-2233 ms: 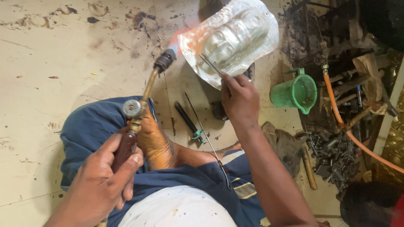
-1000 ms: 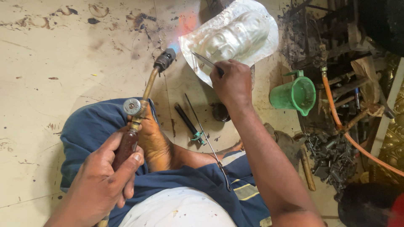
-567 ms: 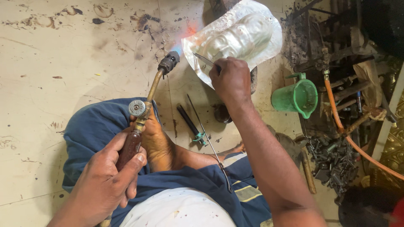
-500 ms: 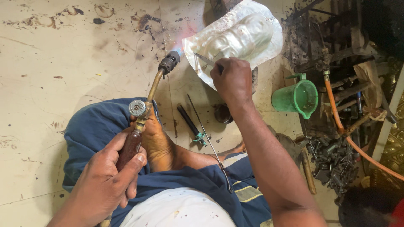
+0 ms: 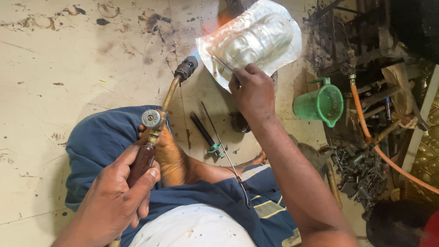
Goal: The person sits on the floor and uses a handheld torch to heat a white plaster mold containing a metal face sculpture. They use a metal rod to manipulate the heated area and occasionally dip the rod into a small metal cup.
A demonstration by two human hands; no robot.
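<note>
Now the left hand [image 5: 114,201] is wrapped around the dark handle of a gas torch [image 5: 157,126], whose nozzle points at the lower edge of an embossed silver sheet [image 5: 256,39] lying on the floor [image 5: 68,59]. Compared with a moment ago, the right hand [image 5: 251,91] has slid up onto the sheet's rim, pinching a thin metal rod [image 5: 224,64] so its tip meets the flame; heat and rod now converge at one spot. A green jug [image 5: 322,103] stands just right of the forearm, an orange hose [image 5: 375,146] beyond.
</note>
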